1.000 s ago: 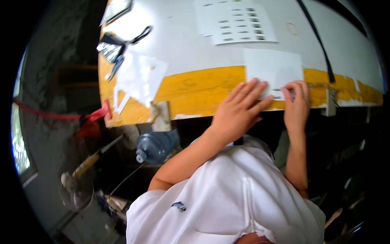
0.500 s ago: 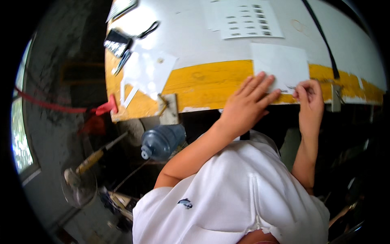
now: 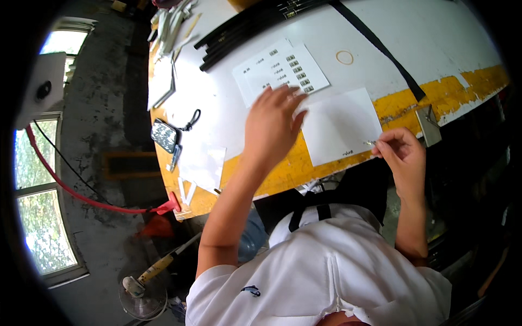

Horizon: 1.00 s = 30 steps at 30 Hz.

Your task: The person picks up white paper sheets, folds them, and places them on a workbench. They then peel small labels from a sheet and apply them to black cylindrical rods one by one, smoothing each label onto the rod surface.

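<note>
1. One left hand (image 3: pixel 273 122), fingers loosely spread, gripping nothing, near printed sheets (image 3: pixel 309 62).
2. White paper (image 3: pixel 340 125): light, probably bendy, grab edges.
3. Right hand (image 3: pixel 401 157) seems pinched on a tiny label (image 3: pixel 370 143) by the paper's right edge; likely flimsy/sticky, so corners only.

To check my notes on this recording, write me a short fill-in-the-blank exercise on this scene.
The right hand is at the lower ____ corner of the sheet.
The strap is coloured ____.
The near border of the table is ____.
The fan is at the picture's ____ side.
Missing words: right; black; yellow; left.
</note>
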Motion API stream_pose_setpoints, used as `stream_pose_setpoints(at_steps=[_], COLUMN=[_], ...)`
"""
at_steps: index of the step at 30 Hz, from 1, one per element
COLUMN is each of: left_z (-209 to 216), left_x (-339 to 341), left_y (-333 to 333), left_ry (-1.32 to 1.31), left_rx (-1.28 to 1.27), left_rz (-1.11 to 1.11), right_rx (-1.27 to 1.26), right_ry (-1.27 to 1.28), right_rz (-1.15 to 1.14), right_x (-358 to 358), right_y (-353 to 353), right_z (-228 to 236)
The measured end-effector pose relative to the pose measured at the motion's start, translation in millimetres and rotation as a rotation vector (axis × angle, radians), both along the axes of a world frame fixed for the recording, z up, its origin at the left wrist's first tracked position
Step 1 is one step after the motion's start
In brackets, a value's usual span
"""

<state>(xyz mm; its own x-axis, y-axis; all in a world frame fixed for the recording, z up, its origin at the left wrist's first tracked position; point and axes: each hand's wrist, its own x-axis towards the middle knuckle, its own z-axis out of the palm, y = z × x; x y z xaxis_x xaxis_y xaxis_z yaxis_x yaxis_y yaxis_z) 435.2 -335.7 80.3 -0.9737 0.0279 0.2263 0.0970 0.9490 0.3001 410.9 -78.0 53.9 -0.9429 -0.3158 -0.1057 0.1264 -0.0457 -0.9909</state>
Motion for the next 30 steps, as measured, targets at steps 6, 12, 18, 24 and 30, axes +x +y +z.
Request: stream_pose_setpoints(at_steps=[6, 12, 18, 24, 30], left_z=[-25, -50, -56, -19, 23], left_x=[-124, -210, -233, -203, -98], left_y=[-74, -96, -101, -52, 28], left_ry=[0.069, 0.044, 0.026, 0.037, -0.271], left_rx=[-0.256, -0.393, -0.581, -0.259, 0.582], left_rz=[0.184, 0.287, 0.197, 0.12, 0.063], right_rx=[0.02, 0.069, 0.045, -0.022, -0.252], right_ry=[0.007, -0.032, -0.03, 0.039, 0.114], right_rz=[-0.048, -0.164, -0.21, -0.231, -0.265], right_x=[-5, -9, -14, -19, -20], right_y=[26, 54, 63, 64, 60], right_z=[-12, -10, -8, 1, 27])
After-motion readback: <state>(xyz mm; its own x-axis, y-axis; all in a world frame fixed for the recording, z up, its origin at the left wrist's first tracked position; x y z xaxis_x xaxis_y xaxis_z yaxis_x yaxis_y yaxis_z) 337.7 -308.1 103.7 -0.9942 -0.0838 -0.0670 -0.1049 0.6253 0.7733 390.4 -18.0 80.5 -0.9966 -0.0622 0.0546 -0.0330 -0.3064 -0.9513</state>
